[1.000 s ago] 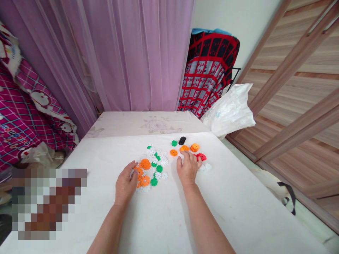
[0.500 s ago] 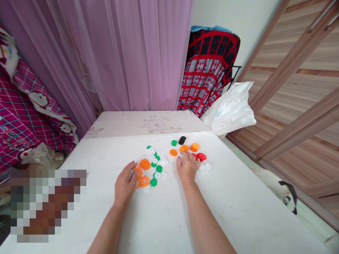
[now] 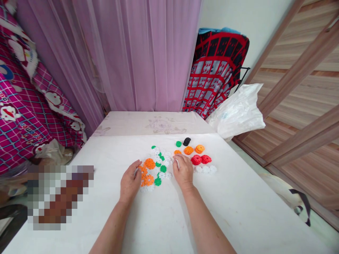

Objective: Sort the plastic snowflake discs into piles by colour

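Note:
A loose spread of notched plastic discs lies on the white table, with orange discs (image 3: 149,163), green discs (image 3: 163,168) and white discs (image 3: 166,157) mixed and partly overlapping. My left hand (image 3: 131,180) rests at the left edge of this spread, beside the orange discs, fingers curved and apart. Between the spread and the sorted groups is my right hand (image 3: 183,171), its fingers loosely extended and partly covering a small orange disc (image 3: 177,152). Right of it sit red discs (image 3: 201,159) and a row of white discs (image 3: 206,169). Nothing shows in either hand.
Farther back are black discs (image 3: 186,141), a green disc (image 3: 178,144) and orange stacks (image 3: 199,149). A white plastic bag (image 3: 238,111) stands past the table's right edge. A pixelated patch (image 3: 60,197) covers something at the left.
My right hand has moved left, away from the red discs toward the mixed spread, uncovering the red and orange groups. My left hand stays by the orange discs. The view has shifted slightly.

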Demonstrator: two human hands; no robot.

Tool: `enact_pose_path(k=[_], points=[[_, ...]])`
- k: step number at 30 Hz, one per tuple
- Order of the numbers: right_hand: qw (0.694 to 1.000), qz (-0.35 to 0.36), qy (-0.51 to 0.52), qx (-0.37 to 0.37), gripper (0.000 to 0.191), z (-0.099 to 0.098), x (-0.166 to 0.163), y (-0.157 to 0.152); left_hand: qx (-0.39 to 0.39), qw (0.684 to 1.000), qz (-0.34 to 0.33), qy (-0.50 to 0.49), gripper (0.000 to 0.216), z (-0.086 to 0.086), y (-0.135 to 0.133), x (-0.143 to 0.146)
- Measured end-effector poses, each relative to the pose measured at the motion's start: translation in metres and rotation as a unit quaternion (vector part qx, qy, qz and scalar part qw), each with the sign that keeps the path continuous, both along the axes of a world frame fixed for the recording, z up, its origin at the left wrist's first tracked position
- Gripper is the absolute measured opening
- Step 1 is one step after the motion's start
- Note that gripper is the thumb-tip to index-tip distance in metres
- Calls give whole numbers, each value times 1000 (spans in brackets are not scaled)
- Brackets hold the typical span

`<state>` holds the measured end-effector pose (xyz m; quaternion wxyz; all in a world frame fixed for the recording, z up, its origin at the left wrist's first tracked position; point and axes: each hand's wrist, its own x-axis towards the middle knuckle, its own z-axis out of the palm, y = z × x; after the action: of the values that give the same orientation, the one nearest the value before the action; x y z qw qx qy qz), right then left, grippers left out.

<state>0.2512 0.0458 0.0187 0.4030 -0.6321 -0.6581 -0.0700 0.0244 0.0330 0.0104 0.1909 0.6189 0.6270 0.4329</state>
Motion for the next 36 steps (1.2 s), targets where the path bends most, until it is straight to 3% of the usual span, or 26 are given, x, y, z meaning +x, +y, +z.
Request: enact_pose_path(k=[4, 8, 13, 23, 27, 30, 33, 36], points=[[990, 109, -35, -87, 23, 14, -32, 3, -1, 1000, -3, -17, 34, -6, 1, 0], [965, 174, -122, -154, 24, 29, -56, 11, 11, 999, -3, -34, 34, -11, 3, -1], [948, 160, -184, -204, 17, 33, -71, 23, 20, 999, 6, -43, 34, -12, 4, -1], [948, 105, -172, -248, 32, 37, -92, 29, 10, 999, 10, -51, 33, -8, 3, 0], [962, 94, -112, -229, 44, 37, -77, 30, 9, 999, 10, -47, 33, -8, 3, 0], [974, 60, -62, -211, 50, 38, -45, 35, 10, 999, 10, -43, 33, -8, 2, 1], [975, -2, -72, -211, 50, 40, -4, 42, 6, 999, 7, -36, 33, -8, 2, 1], [966, -21, -118, -231, 49, 42, 29, 49, 5, 1000, 4, -28, 34, -8, 2, 0]])
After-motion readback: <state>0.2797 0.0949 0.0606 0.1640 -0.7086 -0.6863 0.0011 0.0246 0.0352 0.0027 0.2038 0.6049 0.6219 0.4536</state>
